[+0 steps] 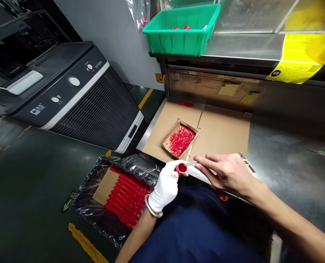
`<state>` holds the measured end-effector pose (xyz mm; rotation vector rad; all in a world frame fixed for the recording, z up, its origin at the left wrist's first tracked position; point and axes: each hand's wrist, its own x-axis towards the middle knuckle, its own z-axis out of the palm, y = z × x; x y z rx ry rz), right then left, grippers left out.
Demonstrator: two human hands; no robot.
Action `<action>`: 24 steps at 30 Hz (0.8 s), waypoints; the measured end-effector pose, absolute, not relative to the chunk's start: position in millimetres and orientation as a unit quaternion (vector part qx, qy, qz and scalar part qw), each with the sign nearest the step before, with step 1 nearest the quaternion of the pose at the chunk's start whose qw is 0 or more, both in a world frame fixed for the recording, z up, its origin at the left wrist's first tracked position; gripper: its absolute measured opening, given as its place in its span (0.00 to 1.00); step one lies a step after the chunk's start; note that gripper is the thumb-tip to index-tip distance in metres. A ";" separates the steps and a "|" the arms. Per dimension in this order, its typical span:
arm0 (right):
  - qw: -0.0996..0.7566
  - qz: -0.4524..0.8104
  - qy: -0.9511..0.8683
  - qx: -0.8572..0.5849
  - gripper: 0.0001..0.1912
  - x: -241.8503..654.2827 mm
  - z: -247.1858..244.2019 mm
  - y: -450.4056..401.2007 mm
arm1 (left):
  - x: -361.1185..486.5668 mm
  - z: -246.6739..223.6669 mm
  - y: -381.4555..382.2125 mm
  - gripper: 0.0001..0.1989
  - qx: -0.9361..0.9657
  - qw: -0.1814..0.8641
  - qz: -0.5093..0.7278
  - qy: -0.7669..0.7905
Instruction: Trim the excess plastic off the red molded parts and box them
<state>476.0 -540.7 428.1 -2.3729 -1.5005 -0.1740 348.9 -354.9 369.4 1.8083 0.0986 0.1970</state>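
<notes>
My left hand (165, 186), in a white glove with a bracelet at the wrist, is closed around a red cylindrical part (181, 168) whose round opening faces up. My bare right hand (224, 171) pinches a thin metal tool (191, 164), its tip at the rim of that opening. Just beyond my hands, a small cardboard tray (166, 143) holds many small red pieces (182, 140) on a flat cardboard sheet (222, 128). At lower left, rows of red parts (126, 199) lie in a box lined with clear dark plastic (89, 204).
A green bin (178, 42) with red items stands on the shelf above the bench. Yellow papers (295, 60) hang at upper right. A large black and white machine (96, 106) stands at left. The metal bench (288, 160) extends right.
</notes>
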 end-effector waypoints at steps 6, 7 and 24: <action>0.163 -0.046 -0.517 -0.839 0.13 476.5 424.8 -540.9 | 350.9 366.5 -354.8 0.19 0.797 0.593 0.094 0.066; 0.164 -0.044 -0.515 -0.840 0.13 476.8 423.8 -540.9 | 351.3 366.1 -355.0 0.19 0.799 0.589 0.096 0.072; 0.413 0.187 -0.328 -0.829 0.23 468.8 410.9 -526.6 | 358.7 366.3 -355.8 0.17 0.828 0.537 0.113 0.114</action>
